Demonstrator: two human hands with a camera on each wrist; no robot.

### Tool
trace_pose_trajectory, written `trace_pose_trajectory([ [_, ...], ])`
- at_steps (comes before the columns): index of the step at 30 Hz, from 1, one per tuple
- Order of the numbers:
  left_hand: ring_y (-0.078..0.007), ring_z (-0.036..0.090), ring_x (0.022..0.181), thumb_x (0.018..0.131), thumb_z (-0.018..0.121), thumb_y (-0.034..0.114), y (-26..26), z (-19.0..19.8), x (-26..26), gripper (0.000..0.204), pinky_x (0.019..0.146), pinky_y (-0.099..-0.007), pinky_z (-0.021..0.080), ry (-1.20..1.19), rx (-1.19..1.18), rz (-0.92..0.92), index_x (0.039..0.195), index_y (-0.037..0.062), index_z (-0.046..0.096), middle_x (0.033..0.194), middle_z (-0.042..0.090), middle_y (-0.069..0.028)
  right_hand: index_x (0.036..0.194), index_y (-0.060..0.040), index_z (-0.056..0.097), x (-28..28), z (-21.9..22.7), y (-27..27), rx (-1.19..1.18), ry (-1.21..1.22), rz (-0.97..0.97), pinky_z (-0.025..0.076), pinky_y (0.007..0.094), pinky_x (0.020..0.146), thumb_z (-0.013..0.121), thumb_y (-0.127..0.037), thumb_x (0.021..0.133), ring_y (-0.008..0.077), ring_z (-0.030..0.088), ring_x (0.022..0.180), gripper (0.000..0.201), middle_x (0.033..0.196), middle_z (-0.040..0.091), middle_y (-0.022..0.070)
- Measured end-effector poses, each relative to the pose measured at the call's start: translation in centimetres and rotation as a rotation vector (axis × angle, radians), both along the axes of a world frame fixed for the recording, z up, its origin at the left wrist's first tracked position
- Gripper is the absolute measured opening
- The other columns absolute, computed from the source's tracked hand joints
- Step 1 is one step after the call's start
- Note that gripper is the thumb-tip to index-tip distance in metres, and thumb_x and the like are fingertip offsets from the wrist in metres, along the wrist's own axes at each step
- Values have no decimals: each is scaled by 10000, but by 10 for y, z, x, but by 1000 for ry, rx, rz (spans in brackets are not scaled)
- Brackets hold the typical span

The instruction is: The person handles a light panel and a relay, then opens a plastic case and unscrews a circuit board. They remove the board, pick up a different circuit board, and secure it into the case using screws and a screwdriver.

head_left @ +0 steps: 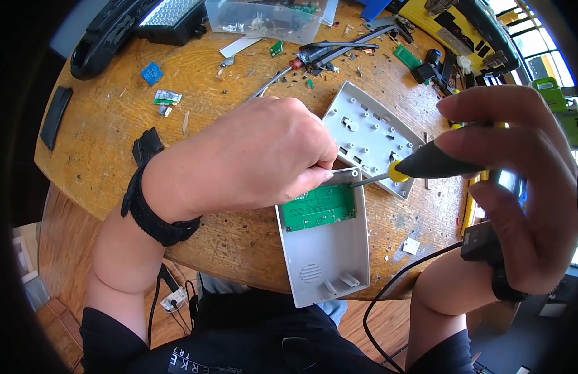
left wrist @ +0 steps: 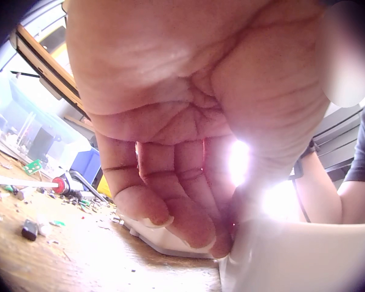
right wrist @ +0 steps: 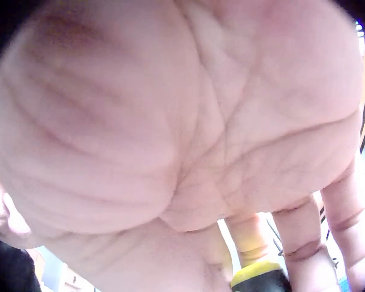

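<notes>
A pale grey plastic housing (head_left: 326,255) overhangs the table's front edge, with a green circuit board (head_left: 323,212) lying in its upper end. My left hand (head_left: 257,146) pinches the housing's far edge between curled fingers and thumb, covering part of the board. In the left wrist view, the fingertips (left wrist: 191,222) are at the pale plastic. My right hand (head_left: 541,187) holds a screwdriver (head_left: 438,162) by its black and yellow handle. The screwdriver's shaft slants leftward, and its tip meets the board's upper right corner. In the right wrist view, the palm hides most of the handle (right wrist: 261,280).
The matching housing half (head_left: 370,124) lies beyond, inside up. Further back are a red-collared screwdriver (head_left: 279,78), a clear plastic bin (head_left: 264,22) and a yellow case (head_left: 451,31). Scraps litter the wooden table (head_left: 220,243). A black cable (head_left: 388,296) runs by the right forearm.
</notes>
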State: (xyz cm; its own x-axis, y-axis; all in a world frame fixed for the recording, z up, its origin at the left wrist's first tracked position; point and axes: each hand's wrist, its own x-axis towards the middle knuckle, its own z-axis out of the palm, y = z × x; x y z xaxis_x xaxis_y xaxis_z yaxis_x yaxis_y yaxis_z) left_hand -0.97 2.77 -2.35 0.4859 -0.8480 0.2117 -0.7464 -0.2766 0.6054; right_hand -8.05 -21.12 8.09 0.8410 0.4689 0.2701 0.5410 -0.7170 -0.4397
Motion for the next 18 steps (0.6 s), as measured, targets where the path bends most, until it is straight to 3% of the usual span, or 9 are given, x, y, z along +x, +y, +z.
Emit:
trace_pose_trajectory([
  [18,-275,628,654,764,716,96,0,1,0,116,603,-351,498,-3,15,-2,756,-12,675,719,645,-129,1034,35,640,0,0,-1,-4,12,-14,482,257,651,743,-62,739,167,620,787,327,962,672,121],
])
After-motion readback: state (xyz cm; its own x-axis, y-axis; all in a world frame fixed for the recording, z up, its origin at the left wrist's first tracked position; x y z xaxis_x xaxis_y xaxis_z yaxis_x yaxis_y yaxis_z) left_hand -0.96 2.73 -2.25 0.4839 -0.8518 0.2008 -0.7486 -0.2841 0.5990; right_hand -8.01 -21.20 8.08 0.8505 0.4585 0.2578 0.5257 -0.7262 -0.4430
